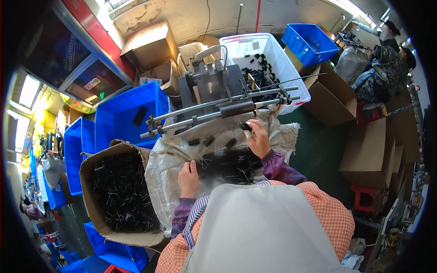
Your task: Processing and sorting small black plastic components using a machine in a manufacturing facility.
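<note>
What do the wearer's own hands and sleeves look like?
The left hand and right hand wear no gloves, though something white, perhaps wrapping, shows on the right hand's fingers. Purple cuffs cover the forearms; above them come orange-and-white checked sleeves. A blue-and-white striped band shows by the left sleeve.

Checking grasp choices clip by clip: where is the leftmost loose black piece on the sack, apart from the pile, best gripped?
Probably mid-length across its long sides, from above and the wearer's side. The black piece looks longer than wide and lies crosswise on the sack; a metal rail runs beyond it. The left hand is nearer.
</note>
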Demonstrator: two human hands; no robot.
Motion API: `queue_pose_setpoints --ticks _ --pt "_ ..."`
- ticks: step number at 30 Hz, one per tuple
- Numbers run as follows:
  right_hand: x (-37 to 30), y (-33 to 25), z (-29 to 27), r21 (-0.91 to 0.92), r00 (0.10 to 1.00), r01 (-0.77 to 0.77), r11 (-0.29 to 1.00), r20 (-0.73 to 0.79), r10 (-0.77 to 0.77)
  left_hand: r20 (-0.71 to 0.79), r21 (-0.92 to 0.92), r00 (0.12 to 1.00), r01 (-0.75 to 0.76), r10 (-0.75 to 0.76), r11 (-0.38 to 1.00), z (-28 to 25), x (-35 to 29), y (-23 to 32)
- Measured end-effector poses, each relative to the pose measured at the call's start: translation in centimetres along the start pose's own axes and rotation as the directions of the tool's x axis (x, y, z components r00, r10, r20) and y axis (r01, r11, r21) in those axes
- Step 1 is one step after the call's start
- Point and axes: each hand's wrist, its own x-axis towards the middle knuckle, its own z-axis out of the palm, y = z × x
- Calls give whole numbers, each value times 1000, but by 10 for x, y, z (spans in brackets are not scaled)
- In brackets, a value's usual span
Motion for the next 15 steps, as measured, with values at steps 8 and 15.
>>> queue_pose_setpoints --ticks 8,15 --pt "3 -7 4 21 997 70 997 -28 -69 -4 11 1000 4 -4 1000 1 -4 -3" --pt "-2 -2 -1 1 997 67 998 -36 -67 37 42 999 -37 35 998 5 -1 4"
